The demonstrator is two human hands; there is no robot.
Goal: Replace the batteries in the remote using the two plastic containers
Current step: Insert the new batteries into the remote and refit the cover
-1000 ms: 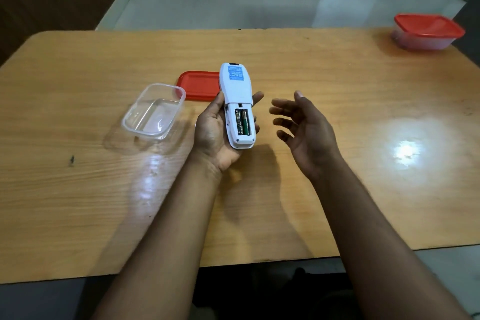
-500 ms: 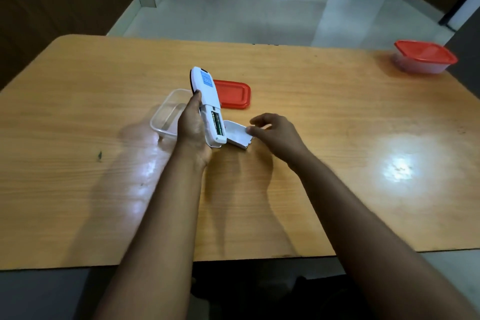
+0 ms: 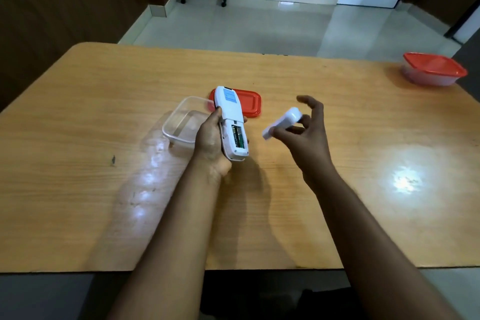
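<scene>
My left hand [image 3: 211, 141] grips a white remote [image 3: 231, 117], back side up, above the table. Its battery bay is uncovered and green batteries [image 3: 238, 136] show inside. My right hand [image 3: 305, 128] holds the white battery cover [image 3: 281, 123] between thumb and fingers, lifted off the table to the right of the remote. An open clear plastic container [image 3: 181, 122] sits just left of my left hand, looking empty. Its red lid [image 3: 246, 102] lies flat behind the remote. A second clear container with a red lid on [image 3: 432, 69] stands at the far right of the table.
The wooden table [image 3: 104, 112] has a bright light reflection at the right and a small dark mark near the left. Tiled floor and dark wall panels lie beyond the far edge. A wheeled stand's legs show at the back.
My right hand picked the battery cover up from the table beside the remote and raised it to the right. The left hand keeps the remote, turned a little more upward.
</scene>
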